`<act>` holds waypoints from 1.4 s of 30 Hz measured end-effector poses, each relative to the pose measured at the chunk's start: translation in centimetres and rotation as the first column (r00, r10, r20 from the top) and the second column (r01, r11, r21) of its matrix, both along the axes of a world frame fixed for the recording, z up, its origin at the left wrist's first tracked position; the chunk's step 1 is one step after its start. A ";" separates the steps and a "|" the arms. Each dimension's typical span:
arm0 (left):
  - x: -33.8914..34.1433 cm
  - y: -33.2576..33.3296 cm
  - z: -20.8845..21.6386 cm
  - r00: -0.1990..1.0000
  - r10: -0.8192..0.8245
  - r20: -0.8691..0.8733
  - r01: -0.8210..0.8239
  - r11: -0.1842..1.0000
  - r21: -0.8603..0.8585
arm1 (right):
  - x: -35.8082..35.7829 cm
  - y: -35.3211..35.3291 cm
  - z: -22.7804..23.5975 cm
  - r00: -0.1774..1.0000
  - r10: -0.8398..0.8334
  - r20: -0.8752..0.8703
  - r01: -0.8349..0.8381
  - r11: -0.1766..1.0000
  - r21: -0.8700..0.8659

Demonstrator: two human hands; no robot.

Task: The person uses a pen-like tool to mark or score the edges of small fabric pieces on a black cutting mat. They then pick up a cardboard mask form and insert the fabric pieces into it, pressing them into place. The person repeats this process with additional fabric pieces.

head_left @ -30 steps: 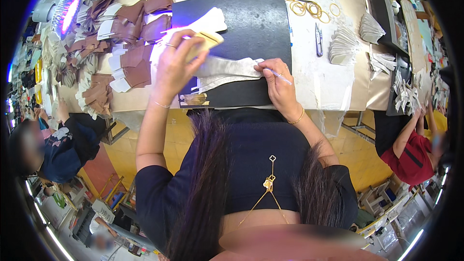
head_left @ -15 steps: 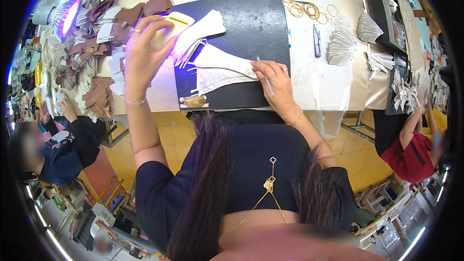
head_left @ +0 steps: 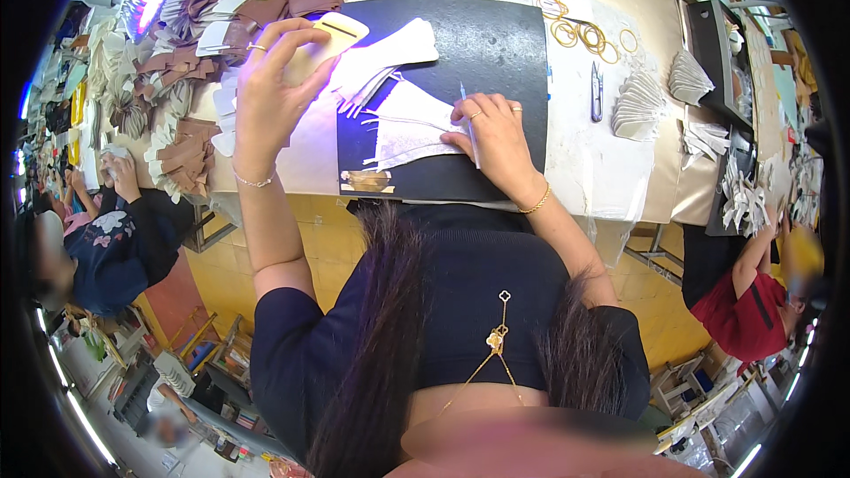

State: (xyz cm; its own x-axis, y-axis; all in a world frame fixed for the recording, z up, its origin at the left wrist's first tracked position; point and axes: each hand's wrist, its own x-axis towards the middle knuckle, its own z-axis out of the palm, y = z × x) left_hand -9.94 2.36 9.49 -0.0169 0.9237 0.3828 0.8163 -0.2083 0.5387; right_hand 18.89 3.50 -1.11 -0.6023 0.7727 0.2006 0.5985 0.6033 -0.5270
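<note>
My left hand (head_left: 276,80) is raised over the board's left side, its fingers and thumb pinching a pale yellow flat piece (head_left: 345,31) with rounded corners and a dark slot. Below it, several overlapping white strips (head_left: 398,49) with a flared end lie on the black board (head_left: 487,31). Closer to me lies a white flared fabric-like piece (head_left: 412,119) with loose threads at its wide left end. My right hand (head_left: 500,142) rests on its narrow end, thumb pressing there, while a slim pale pen-like tool (head_left: 473,128) sits in its fingers.
Thread snips (head_left: 597,93) and yellow rings (head_left: 584,33) lie right of the board. Fanned white pieces (head_left: 639,104) stand further right, near a black tray (head_left: 722,53). Brown and white pieces (head_left: 186,155) pile up left, under a lit lamp (head_left: 149,0). Other people sit on both sides.
The whole view has shifted slightly right. My right hand has moved a little left along the white piece, and the pen-like tool stands more upright. My left hand still holds the yellow piece.
</note>
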 end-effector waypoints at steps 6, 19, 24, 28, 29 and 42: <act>-0.7 -0.2 0.1 0.999 0.048 -0.005 -0.048 0.999 0.024 | 0.5 0.3 -0.6 0.998 0.032 -0.046 -0.032 0.999 0.003; -1.5 -0.6 0.8 0.993 0.107 -0.047 -0.102 0.991 0.089 | 0.0 0.3 0.8 0.990 0.105 -0.090 -0.104 0.994 0.010; -1.6 -0.9 1.1 0.989 0.135 -0.062 -0.131 0.989 0.066 | -0.2 0.3 1.3 0.953 0.125 -0.275 -0.194 0.951 -0.242; -1.7 -0.9 1.3 0.990 0.127 -0.059 -0.125 0.991 0.040 | 0.1 0.5 2.0 0.883 0.095 -0.460 -0.333 0.818 -0.470; -1.6 -0.8 1.2 0.993 0.109 -0.047 -0.107 0.994 0.036 | 0.1 0.6 2.1 0.910 0.114 -0.398 -0.319 0.805 -0.499; 5.2 3.7 -8.2 0.940 -0.191 -0.283 0.221 0.972 0.081 | 4.6 0.3 0.3 0.955 -0.166 -0.245 0.112 0.969 -0.220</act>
